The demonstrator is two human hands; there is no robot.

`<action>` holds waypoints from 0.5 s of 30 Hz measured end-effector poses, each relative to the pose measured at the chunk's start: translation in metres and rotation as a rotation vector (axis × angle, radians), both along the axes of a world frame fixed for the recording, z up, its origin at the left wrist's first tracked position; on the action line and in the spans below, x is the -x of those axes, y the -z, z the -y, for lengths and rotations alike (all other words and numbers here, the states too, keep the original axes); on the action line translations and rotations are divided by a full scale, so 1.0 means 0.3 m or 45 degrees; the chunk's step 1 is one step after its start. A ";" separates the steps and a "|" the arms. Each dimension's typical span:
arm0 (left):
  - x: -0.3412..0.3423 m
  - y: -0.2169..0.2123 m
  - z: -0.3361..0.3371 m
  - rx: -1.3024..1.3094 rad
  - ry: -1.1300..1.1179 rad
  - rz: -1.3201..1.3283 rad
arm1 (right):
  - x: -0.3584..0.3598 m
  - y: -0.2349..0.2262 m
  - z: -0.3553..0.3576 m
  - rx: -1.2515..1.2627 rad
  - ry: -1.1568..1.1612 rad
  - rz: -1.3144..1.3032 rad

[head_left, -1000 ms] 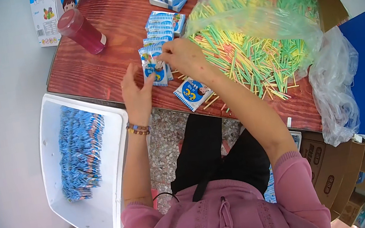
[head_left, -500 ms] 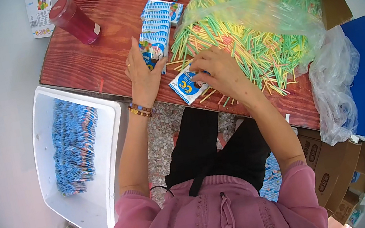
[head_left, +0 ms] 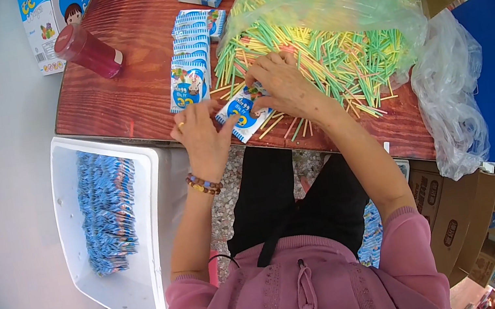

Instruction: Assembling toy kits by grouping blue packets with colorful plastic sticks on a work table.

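Left hand (head_left: 203, 137) fingers closed on near edge of blue packet (head_left: 242, 113), right hand (head_left: 280, 84) fingers pinching its far end, colored sticks (head_left: 337, 59) beside on counter (head_left: 112, 99)

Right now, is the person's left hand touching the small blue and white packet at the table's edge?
Touching. The head view shows the left hand with its fingertips resting on the packet, while the right hand grips its far end beside the straws.

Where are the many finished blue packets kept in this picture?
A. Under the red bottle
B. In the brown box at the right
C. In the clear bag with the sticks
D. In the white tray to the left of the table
D: a long row of blue packets lies inside the white tray, left of the table, while both hands work at the table edge.
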State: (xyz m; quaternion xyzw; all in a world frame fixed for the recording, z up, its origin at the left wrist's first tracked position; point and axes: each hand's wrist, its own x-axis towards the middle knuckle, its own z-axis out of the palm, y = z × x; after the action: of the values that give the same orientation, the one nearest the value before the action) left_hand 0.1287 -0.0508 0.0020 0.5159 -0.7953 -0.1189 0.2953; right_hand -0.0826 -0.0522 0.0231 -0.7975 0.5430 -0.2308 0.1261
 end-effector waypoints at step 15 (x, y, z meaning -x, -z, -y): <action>0.049 0.038 0.001 0.324 -0.078 -0.155 | 0.038 0.015 -0.012 0.449 0.059 0.206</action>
State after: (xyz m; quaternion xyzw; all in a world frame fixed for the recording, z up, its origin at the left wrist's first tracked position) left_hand 0.1140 -0.0512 -0.0095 0.4902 -0.7684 -0.0389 0.4095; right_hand -0.0941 -0.0486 0.0185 -0.7733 0.5005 -0.3886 0.0224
